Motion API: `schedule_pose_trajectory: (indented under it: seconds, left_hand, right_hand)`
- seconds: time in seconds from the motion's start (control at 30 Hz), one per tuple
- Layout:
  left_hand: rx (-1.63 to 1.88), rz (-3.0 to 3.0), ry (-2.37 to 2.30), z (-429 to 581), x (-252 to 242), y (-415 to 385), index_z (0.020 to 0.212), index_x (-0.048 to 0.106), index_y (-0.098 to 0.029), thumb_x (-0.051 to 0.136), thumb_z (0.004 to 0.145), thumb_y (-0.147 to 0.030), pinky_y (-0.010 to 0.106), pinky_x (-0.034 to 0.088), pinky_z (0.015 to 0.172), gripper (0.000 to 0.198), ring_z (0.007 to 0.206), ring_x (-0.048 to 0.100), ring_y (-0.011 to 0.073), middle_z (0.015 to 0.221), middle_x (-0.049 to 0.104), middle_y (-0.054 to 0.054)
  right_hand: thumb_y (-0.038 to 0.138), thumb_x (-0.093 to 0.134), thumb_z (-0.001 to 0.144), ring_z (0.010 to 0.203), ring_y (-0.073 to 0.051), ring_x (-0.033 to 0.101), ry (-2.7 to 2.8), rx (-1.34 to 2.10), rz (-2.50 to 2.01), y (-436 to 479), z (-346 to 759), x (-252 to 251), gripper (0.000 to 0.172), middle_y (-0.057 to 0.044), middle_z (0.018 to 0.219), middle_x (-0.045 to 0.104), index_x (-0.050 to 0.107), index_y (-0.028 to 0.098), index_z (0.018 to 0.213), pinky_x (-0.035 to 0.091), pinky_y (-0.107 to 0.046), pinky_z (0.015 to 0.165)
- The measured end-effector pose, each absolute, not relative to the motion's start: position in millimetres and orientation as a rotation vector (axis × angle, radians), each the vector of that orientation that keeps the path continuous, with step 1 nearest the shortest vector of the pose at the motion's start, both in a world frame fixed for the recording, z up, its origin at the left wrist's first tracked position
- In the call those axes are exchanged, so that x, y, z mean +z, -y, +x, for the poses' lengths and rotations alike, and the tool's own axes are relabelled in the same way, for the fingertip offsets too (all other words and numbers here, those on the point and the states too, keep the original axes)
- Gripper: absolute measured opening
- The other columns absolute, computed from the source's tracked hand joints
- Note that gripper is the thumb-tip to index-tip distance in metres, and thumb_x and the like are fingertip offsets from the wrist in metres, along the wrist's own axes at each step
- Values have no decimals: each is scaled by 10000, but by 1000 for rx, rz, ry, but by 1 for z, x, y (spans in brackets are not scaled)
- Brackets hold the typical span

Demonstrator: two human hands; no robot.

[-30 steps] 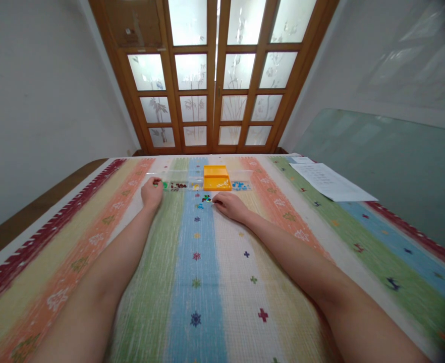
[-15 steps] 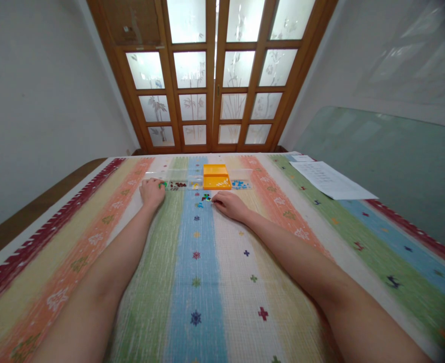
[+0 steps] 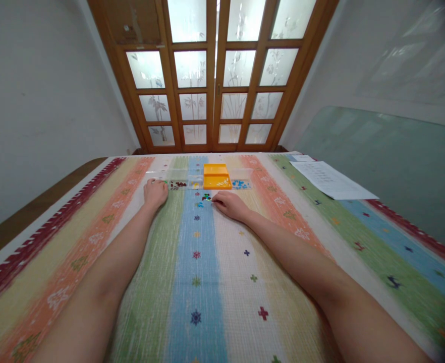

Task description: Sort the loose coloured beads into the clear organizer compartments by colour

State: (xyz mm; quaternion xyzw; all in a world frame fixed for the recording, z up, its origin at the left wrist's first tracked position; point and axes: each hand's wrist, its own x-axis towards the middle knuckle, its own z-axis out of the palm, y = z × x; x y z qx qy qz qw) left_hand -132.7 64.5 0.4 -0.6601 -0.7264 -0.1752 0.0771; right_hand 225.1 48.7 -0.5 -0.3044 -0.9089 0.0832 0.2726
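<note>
My left hand (image 3: 156, 192) reaches into the left end of a row of clear boxes, fingers bent down and bunched over small green pieces (image 3: 165, 182). What its fingertips touch is hidden. My right hand (image 3: 229, 204) rests on the tablecloth with fingers curled and pinched; anything between them is too small to make out. Just left of its fingertips lies a little cluster of dark and green pieces (image 3: 206, 197), with a few blue pieces (image 3: 200, 205) below it.
Clear compartments hold dark brown pieces (image 3: 178, 185), yellow pieces (image 3: 196, 185) and blue pieces (image 3: 240, 184). Among them stands an open orange box (image 3: 215, 170) with white pieces (image 3: 223, 183). Printed paper sheets (image 3: 330, 180) lie at the right on the striped tablecloth (image 3: 196, 267).
My left hand has shifted slightly right and covers more of the green pieces. My right hand and the small cluster have stayed in place.
</note>
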Motion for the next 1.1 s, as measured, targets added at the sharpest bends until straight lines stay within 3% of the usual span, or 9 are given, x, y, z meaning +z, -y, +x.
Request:
schedule_pose_trajectory:
  seconds: [0.57, 0.77, 1.1]
  left_hand:
    - [-525, -1833, 2324, -142, -3, -74, 1167, 743, -159, 236, 1055, -384, 444, 448, 983, 566, 1138, 608, 338, 1176, 732, 195]
    - [-432, -1853, 2212, -132, 0, -68, 1101, 776, -90, 254, 1028, -377, 476, 448, 989, 601, 1132, 610, 372, 1133, 723, 249]
    - [-469, -1876, 2330, -133, 1, -70, 1121, 778, -108, 300, 1007, -361, 496, 432, 1027, 553, 1218, 551, 385, 1204, 716, 229]
  right_hand:
    - [203, 556, 990, 943, -204, 653, 2432, 240, -812, -49, 226, 0, 171, -66, 1021, 730, 719, 220, 1041, 477, -301, 851]
    - [193, 568, 978, 943, -207, 654, 2425, 249, -804, -49, 225, -1, 164, -67, 1011, 732, 722, 221, 1025, 473, -299, 847]
    - [215, 555, 997, 953, -205, 653, 2431, 251, -825, -49, 225, -1, 172, -74, 1021, 731, 720, 213, 1046, 478, -302, 861]
